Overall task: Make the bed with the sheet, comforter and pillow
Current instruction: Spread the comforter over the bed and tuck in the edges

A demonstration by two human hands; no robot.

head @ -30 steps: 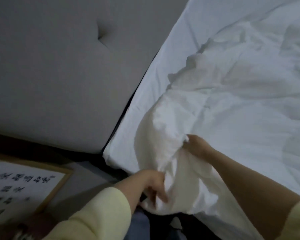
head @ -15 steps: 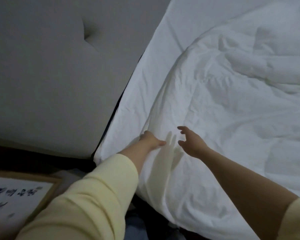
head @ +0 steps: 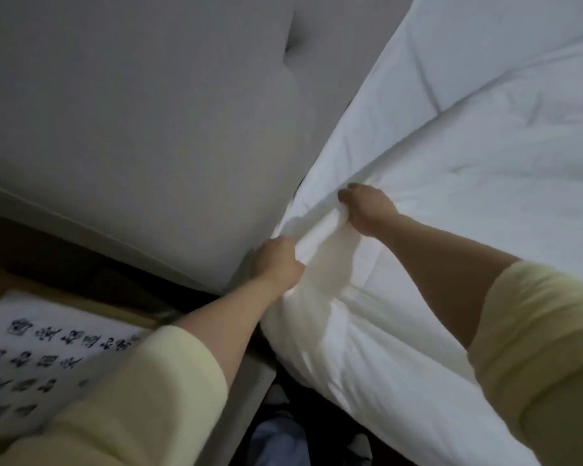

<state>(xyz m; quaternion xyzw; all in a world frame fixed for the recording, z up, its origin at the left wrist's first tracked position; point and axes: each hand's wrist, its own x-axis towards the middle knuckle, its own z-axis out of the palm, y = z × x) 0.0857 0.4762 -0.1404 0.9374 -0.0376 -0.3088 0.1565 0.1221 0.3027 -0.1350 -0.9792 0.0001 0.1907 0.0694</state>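
A white comforter (head: pixel 485 196) covers the bed, its corner bunched at the near left corner of the mattress beside the headboard. My left hand (head: pixel 278 264) is closed on that bunched corner at the bed's edge. My right hand (head: pixel 367 206) grips a fold of the same comforter a little farther up the bed. A strip of white sheet (head: pixel 435 45) shows between the comforter and the headboard. Both arms wear pale yellow sleeves. No pillow is in view.
A grey padded headboard (head: pixel 132 112) with a tufted dimple fills the upper left. A framed sheet of calligraphy (head: pixel 41 358) lies at the lower left. Dark floor and a gap run between it and the bed.
Both hands were open above the comforter half a second ago; now they are closed on its corner, which has been drawn up toward the headboard corner. The view has moved closer.
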